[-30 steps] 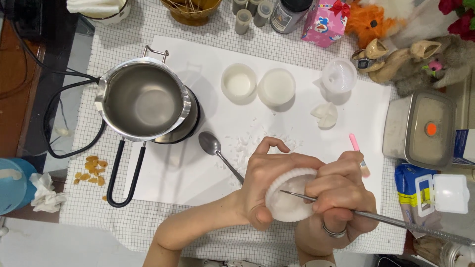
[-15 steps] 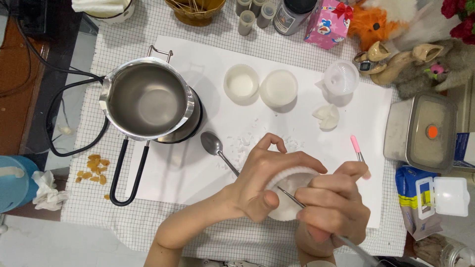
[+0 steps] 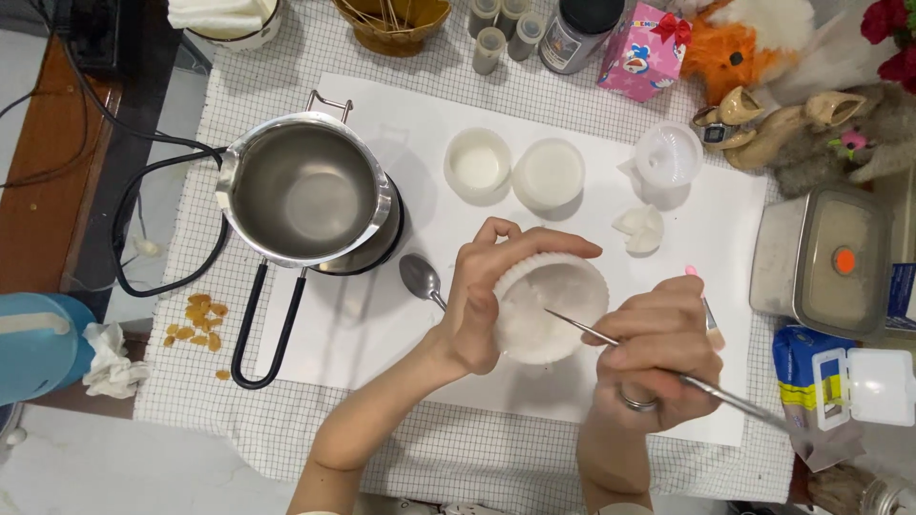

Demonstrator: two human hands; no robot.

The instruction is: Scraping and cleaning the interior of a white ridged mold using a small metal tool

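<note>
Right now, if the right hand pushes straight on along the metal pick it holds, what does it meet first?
Most likely the white mould held by the left hand. The right hand points its pick up-left, and the tip already lies inside the mould's opening; whether it touches the inner wall I cannot tell.

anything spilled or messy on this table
Yes. White flakes lie scattered on the white sheet beside the spoon, above the left hand holding the white mould. Small orange-brown bits lie strewn on the grid cloth by the pot handle.
</note>
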